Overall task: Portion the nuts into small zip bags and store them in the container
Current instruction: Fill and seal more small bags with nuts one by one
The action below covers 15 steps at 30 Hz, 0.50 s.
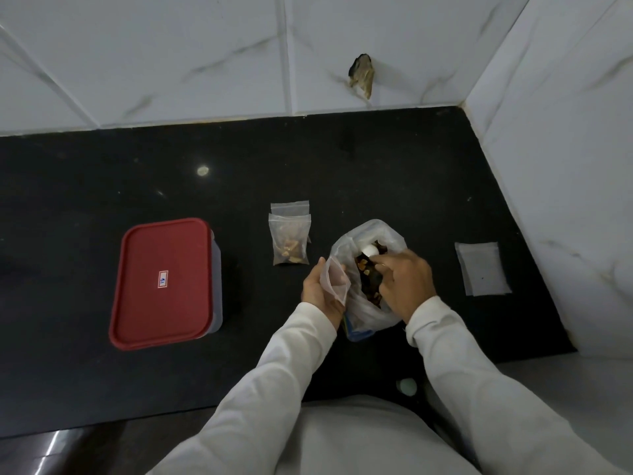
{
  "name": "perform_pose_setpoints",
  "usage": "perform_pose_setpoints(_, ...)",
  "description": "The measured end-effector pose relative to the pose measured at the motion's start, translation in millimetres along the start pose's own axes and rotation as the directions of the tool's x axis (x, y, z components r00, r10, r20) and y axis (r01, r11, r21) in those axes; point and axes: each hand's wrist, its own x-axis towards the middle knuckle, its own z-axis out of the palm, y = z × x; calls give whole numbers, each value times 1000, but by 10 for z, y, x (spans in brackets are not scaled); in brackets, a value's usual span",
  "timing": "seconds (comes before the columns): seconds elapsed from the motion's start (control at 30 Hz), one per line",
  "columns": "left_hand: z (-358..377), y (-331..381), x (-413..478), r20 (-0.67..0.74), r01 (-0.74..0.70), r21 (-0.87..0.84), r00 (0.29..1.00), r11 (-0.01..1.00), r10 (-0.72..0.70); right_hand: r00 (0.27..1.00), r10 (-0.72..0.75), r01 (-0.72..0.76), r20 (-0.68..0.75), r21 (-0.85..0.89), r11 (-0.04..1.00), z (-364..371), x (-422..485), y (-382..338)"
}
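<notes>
While standing at a black countertop (pixel 342 166), a person in pale long sleeves holds an empty small zip bag (pixel 337 281) in the left hand (pixel 320 291), fingers and thumb curled round its lower part and its mouth gaping upward. Just to the right, touching it, sits a large clear plastic bag (pixel 383 234) with its top spread wide. Brown and amber nuts (pixel 364 282) show inside, along with a small white round object (pixel 370 250) that cannot be identified. The right hand (pixel 406 279) reaches into that bag from above, fingers bent down among the nuts; whether they grasp anything cannot be told. Beyond the left hand, a filled zip bag (pixel 290 245) lies flat on the counter, overlapping a second zip bag (pixel 289 206) behind it whose contents are hidden. Well to the left stands the container (pixel 217 269), its red lid (pixel 161 282) on, bearing a small label. To the right of the nuts, near the tiled wall (pixel 548 166), lies a neat stack of empty zip bags (pixel 481 269). A chipped hole (pixel 361 75) marks the rear tiles.
</notes>
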Motion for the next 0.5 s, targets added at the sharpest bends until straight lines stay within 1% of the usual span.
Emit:
perform_pose_setpoints(0.17,25,-10,14,-11,0,8,1000,1000,0,999,9,-12,37,85,996,-23,-39,17)
perform_pose_setpoints(0.23,32,-11,10,-12,-4,16,1000,1000,4,998,42,-51,56,160,986,-37,-25,28)
perform_pose_setpoints(0.3,40,-15,12,1,-10,4,1000,1000,10,983,134,-160,127,229,960,-79,9,12)
perform_pose_setpoints(0.4,53,-9,-20,1,5,3,1000,1000,-5,947,245,-297,210,269,916,-125,1,18)
perform_pose_setpoints(0.5,78,-13,-54,29,24,18,999,1000,-24,883,318,-438,346,360,823,-168,-4,44)
